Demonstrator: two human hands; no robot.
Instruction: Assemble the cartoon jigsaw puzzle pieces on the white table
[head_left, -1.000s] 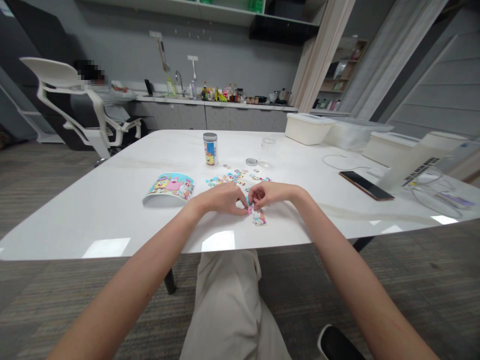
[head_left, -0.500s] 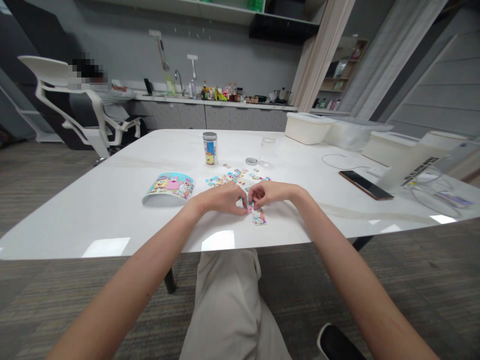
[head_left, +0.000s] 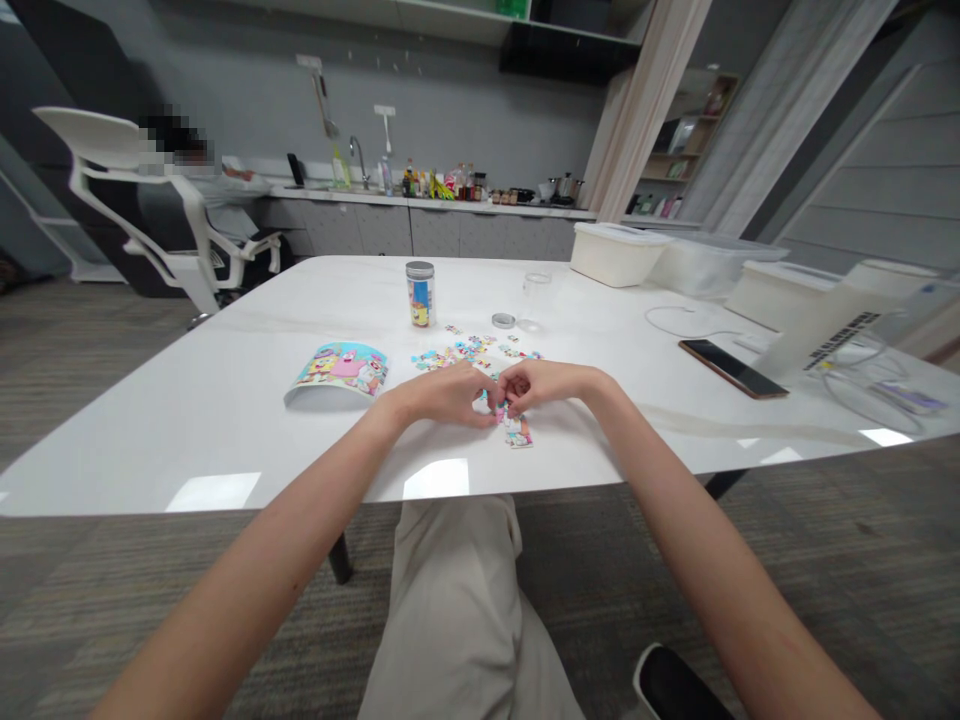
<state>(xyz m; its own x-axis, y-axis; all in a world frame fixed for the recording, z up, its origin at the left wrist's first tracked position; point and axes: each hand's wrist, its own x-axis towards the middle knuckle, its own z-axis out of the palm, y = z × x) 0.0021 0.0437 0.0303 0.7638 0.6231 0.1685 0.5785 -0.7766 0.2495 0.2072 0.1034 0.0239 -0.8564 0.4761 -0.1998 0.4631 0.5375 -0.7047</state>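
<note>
- Here, one joined puzzle section (head_left: 519, 434) lies just below frame centre.
- Left hand (head_left: 452, 394) and right hand (head_left: 541, 384) meet at its upper edge; whether either grips a piece, I cannot tell.
- Centre: loose pieces (head_left: 474, 348), too small to count.
- Above: one lid (head_left: 503, 321), one can (head_left: 421, 298).

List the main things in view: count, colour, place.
table: one, white, centre
puzzle pieces: many, multicoloured, table middle
joined pieces: one patch, multicoloured, near edge
curled picture: one, multicoloured, table left
printed jar: one, blue and yellow, behind pieces
loose lid: one, silver, behind pieces
clear jar: one, colourless, behind lid
phone: one, black, table right
boxes: three, cream and clear, far right
bottles: several, mixed colours, background
chair: one, white frame, far left
person: one, pale sleeve, on chair
left hand: one, bare, at joined pieces
right hand: one, bare, at joined pieces
</note>
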